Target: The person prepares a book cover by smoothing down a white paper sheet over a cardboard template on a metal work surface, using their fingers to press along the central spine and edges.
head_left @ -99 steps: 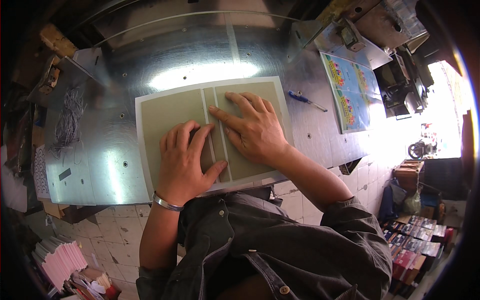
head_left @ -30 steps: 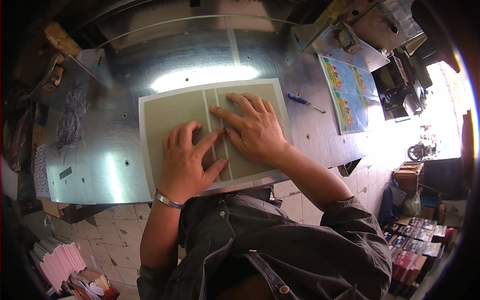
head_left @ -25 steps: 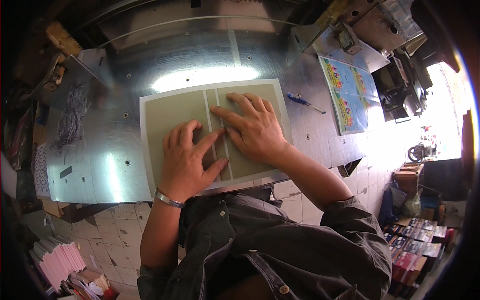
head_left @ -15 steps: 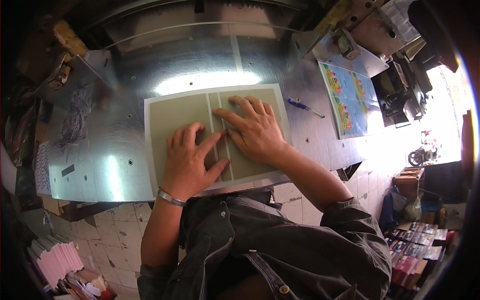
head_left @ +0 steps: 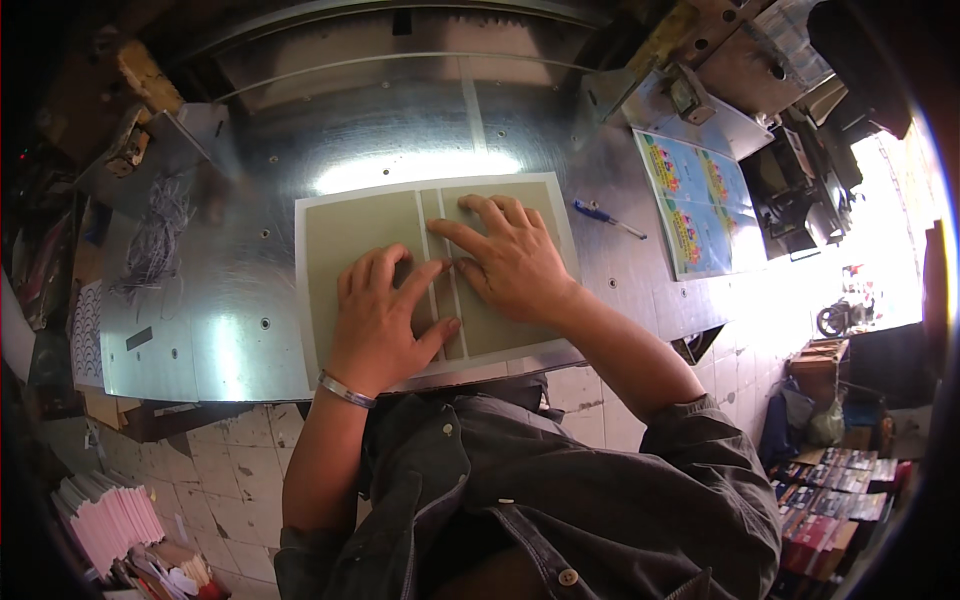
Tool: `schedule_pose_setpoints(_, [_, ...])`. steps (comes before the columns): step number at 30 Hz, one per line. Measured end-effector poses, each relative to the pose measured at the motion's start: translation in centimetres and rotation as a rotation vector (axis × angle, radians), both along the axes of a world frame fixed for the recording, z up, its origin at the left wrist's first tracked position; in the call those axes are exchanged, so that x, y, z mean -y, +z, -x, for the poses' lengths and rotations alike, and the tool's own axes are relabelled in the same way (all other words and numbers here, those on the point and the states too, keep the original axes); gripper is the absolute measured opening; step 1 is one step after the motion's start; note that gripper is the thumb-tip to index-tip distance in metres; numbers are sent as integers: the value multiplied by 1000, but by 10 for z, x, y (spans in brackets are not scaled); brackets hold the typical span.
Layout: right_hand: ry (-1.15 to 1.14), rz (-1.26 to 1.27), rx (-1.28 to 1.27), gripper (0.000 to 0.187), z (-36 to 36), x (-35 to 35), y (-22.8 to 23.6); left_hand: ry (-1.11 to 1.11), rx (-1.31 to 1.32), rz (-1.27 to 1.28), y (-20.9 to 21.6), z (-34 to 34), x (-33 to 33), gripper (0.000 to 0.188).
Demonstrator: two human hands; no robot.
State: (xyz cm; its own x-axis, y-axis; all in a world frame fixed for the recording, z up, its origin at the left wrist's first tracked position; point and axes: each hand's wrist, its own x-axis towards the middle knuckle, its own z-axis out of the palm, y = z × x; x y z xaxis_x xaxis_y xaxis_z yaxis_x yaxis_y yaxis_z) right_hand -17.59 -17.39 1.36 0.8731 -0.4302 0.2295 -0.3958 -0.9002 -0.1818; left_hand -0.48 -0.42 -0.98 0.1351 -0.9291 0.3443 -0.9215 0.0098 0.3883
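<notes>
A white sheet (head_left: 302,270) lies flat on the metal table, with two greyish-tan boards and a narrow strip on it, like an opened-out book cover. My left hand (head_left: 380,315) rests on the left board (head_left: 350,225), its thumb and forefinger reaching across to the narrow centre strip (head_left: 431,208). The fingers are apart and bent. On the right board (head_left: 505,335) lies my right hand (head_left: 515,265), fingers spread, with forefinger and thumb tips at the strip's edge. White gaps run along both sides of the strip. Neither hand grasps anything.
A blue pen (head_left: 610,218) lies right of the boards, near a blue printed sheet (head_left: 700,210). Thin paper shreds (head_left: 155,235) sit on the table's left. Metal brackets stand at the back corners. Pink-edged paper stacks (head_left: 120,515) and piled books (head_left: 830,490) are below on either side.
The view has shifted very slightly. Both hands keep the same places on the boards, and nothing else has visibly moved.
</notes>
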Motion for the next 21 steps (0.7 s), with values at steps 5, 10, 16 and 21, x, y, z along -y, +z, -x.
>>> schedule_pose_setpoints(5, [4, -24, -53, 60, -3, 5, 8, -4, 9, -16, 0, -1, 0, 67])
schedule_pose_setpoints(10, [-3, -37, -75, 60, -4, 8, 11, 12, 21, -7, -4, -1, 1, 67])
schedule_pose_setpoints(16, [-2, -23, -45, 60, -3, 6, 9, 13, 34, 20, -4, 0, 2, 65])
schedule_pose_setpoints(21, [14, 2, -43, 61, -1, 7, 6, 14, -6, -5, -4, 0, 2, 64])
